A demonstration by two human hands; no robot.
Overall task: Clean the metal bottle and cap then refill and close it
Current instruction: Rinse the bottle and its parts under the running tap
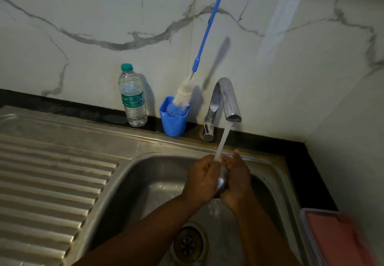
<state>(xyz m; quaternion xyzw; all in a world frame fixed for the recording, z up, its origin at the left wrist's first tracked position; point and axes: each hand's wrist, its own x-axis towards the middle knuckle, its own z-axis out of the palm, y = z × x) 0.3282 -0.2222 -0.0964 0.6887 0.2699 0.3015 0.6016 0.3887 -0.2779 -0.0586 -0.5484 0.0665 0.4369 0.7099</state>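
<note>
My left hand and my right hand are cupped around a shiny metal object, the metal bottle as far as I can tell, over the steel sink. Only a narrow strip of metal shows between the palms. Water from the chrome tap falls onto its top, between my fingers, and drips off below my hands. The cap is not visible. A blue-handled bottle brush with white and blue bristles stands in a blue cup against the wall, left of the tap.
A clear plastic water bottle with a green cap stands left of the blue cup. The ribbed steel drainboard lies to the left. The drain sits below my arms. A pink-lidded container rests on the dark counter at right.
</note>
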